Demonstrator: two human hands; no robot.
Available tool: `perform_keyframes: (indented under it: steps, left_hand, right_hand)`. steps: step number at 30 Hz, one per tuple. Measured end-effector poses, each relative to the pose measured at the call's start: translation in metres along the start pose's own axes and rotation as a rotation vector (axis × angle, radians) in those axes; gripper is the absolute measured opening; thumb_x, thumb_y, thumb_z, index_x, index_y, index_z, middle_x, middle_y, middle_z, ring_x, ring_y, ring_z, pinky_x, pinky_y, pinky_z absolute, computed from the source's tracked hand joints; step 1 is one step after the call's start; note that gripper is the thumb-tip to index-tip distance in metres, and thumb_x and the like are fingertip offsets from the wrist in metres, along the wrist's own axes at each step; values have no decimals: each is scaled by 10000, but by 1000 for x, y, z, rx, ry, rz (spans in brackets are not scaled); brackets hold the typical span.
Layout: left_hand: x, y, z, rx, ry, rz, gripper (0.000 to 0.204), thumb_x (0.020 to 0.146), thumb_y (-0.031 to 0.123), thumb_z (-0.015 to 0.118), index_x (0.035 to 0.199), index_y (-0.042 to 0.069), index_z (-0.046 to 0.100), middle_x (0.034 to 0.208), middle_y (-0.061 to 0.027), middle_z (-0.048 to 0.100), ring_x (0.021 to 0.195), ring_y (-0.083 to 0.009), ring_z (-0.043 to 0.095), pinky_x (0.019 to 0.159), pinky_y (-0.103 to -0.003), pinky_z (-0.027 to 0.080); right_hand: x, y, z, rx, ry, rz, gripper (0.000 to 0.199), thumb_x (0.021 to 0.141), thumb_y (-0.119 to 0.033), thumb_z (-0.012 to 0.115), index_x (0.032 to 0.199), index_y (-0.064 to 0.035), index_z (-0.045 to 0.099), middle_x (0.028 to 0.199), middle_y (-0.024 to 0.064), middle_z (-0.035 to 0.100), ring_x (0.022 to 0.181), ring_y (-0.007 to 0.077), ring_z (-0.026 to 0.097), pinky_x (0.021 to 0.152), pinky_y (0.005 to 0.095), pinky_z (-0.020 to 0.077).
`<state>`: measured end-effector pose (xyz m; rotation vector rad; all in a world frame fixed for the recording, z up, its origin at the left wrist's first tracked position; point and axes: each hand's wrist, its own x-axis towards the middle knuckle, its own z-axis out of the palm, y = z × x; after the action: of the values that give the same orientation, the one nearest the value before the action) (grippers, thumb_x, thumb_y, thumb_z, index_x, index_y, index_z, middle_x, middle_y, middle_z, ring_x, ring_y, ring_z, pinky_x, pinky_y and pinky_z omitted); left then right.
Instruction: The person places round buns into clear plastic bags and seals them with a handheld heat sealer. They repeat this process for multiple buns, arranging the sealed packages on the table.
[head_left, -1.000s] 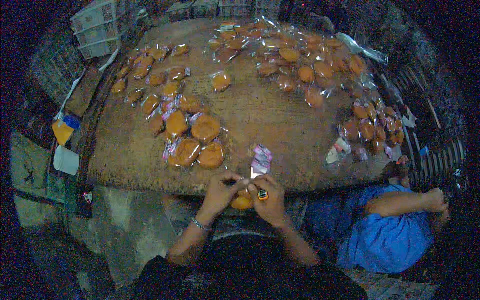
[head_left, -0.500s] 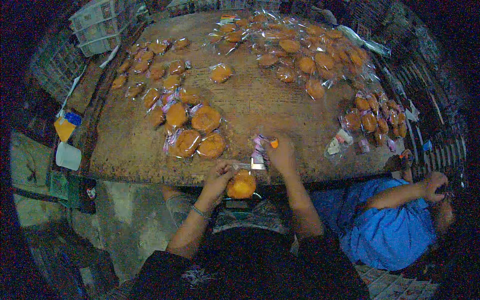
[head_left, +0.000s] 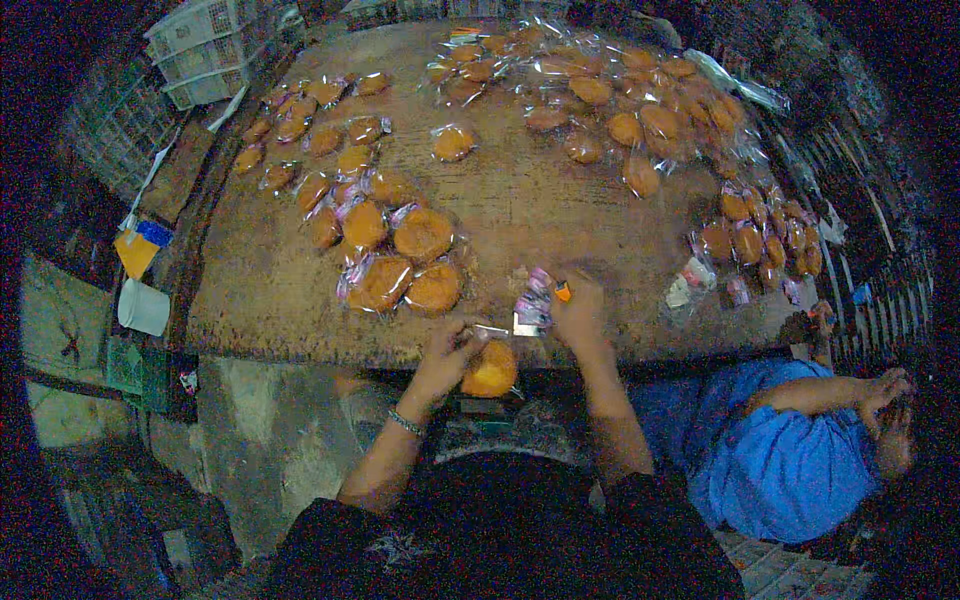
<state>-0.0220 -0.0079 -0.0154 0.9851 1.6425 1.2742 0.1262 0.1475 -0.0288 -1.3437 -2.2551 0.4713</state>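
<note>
At the table's near edge my left hand (head_left: 447, 355) is closed on the gathered top of a clear plastic bag. A round golden-brown cake (head_left: 490, 370) sits inside that bag, hanging just off the edge. To its right, my right hand (head_left: 580, 315) is closed around a small object with an orange end (head_left: 562, 291), its kind hidden by the fingers. Purple-and-white printed packets (head_left: 537, 295) lie against these fingers, with a pale square piece (head_left: 525, 324) below them. More bagged cakes (head_left: 423, 234) rest on the wooden table (head_left: 540, 220) beyond my left hand.
Many bagged cakes (head_left: 660, 122) spread over the far right, with another cluster (head_left: 748, 243) near the right edge. A person in blue (head_left: 790, 460) sits at my right. Plastic crates (head_left: 200, 50) stand far left, and a white container (head_left: 143, 307) is by the left edge.
My left hand and the bagged cake have shifted slightly right. The right hand stays near the purple packets, its orange-ended object a little lower. The whole view has also moved slightly.
</note>
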Motion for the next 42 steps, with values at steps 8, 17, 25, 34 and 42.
perform_keyframes:
  steps: [8,17,25,34,42]
  left_hand:
    - [7,23,1,-51,-100,90,226,842,82,555,1063,36,541,913,-38,592,788,-115,544,687,-234,446]
    - [6,13,2,110,1,126,193,849,124,529,986,5,596,946,-105,625,866,-212,584,790,-297,444]
    - [6,23,1,292,109,229,222,836,179,555,954,-5,595,821,-199,617,762,-302,612,676,-376,466]
    - [-1,32,19,465,194,308,184,803,113,558,943,-1,523,698,-224,582,641,-405,568,568,-484,436]
    - [-3,32,20,565,163,421,175,791,92,550,924,-14,509,722,-257,571,666,-439,548,618,-493,436]
  right_hand:
    - [-49,-42,-30,584,-130,-135,169,805,-175,635,868,-18,627,796,90,639,738,163,597,660,288,455]
    - [-51,-43,-16,769,-352,138,162,787,-191,664,838,-46,615,761,6,597,693,84,528,628,243,438]
    - [-33,-48,-18,1218,-441,421,158,769,-129,669,907,-89,604,753,-3,587,674,94,549,531,234,438]
    - [-29,-84,19,950,445,345,282,886,-346,476,751,-100,498,615,6,507,566,125,500,517,270,417]
    - [-33,-59,52,1223,353,431,237,883,-288,469,747,-97,502,585,-4,480,460,94,439,419,236,351]
